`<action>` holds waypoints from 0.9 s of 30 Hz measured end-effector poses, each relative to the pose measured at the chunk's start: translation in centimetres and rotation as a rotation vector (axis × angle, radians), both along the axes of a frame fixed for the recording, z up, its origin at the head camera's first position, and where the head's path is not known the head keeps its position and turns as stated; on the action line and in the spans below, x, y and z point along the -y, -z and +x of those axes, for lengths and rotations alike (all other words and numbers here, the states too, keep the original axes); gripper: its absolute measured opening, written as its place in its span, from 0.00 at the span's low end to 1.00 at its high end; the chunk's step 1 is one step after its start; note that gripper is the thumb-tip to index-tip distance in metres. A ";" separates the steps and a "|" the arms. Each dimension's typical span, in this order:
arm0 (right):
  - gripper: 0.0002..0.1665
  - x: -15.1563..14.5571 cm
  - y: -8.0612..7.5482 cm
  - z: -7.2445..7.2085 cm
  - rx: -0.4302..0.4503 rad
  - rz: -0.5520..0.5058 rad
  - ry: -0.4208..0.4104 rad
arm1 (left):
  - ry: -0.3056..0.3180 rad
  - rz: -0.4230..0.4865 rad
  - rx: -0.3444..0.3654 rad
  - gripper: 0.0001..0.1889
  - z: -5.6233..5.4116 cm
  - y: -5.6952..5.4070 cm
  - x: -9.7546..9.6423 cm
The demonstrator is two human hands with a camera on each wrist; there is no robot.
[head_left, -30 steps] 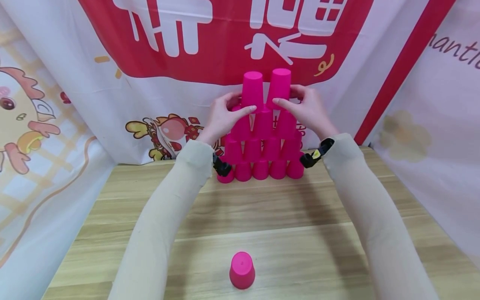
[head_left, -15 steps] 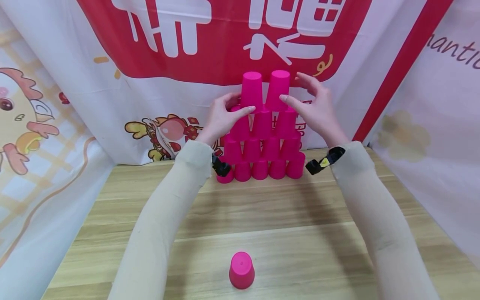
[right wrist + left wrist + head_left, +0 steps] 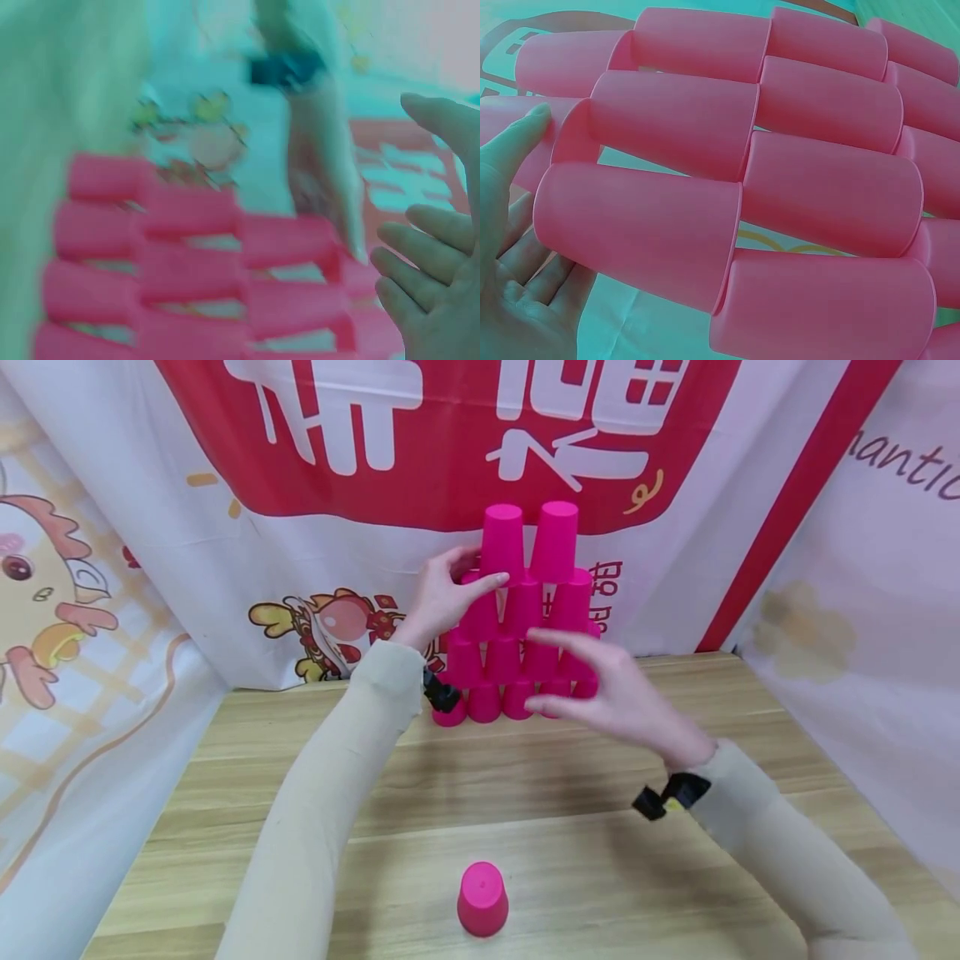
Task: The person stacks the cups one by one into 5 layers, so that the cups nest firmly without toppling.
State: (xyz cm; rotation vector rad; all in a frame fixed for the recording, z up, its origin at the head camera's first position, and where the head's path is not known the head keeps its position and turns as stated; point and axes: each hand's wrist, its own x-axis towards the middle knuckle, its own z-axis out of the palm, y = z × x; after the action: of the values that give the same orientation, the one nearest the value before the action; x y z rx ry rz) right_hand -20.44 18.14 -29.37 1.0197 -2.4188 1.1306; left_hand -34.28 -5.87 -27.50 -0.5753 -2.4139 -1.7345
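Pink cups stand upside down in a stepped stack (image 3: 502,660) against the back cloth. Two cups top it: a left one (image 3: 502,543) and a right one (image 3: 555,543). My left hand (image 3: 438,597) holds the top left cup, thumb on its front and fingers round its far side. In the left wrist view the thumb lies on that cup (image 3: 502,116). My right hand (image 3: 622,693) is in front of the stack's lower right, fingers apart and holding nothing. It hides some lower cups. In the right wrist view its fingers (image 3: 424,251) are spread beside the blurred stack.
A single pink cup (image 3: 483,902) stands upside down on the wooden table (image 3: 405,793), near the front. Printed cloth (image 3: 187,635) hangs behind the table and along both sides. Black wrist cameras sit at both cuffs.
My right hand has let go of the top right cup and moved down towards me. That cup stays on the stack. My left hand has kept its place at the top left cup.
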 end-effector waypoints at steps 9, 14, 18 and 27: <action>0.52 2.7 7.7 4.8 0.220 0.212 -0.340 | -0.017 -0.003 0.016 0.36 -0.3 0.1 -0.2; 0.52 3.7 9.9 6.4 0.384 0.287 -0.435 | -0.021 -0.005 0.014 0.37 -0.3 0.0 -0.2; 0.49 4.2 11.0 6.8 0.456 0.284 -0.482 | -0.016 -0.002 0.008 0.37 -0.3 0.2 0.0; 0.45 4.9 12.8 7.1 0.564 0.257 -0.519 | -0.004 0.013 0.012 0.37 -0.2 0.2 0.0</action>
State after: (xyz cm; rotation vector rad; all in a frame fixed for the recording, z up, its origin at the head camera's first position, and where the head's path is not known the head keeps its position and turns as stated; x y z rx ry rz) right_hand -13.32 13.29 -42.16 1.6721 -2.8791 1.4518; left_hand -34.51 -5.90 -27.70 -0.5601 -2.4083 -1.7553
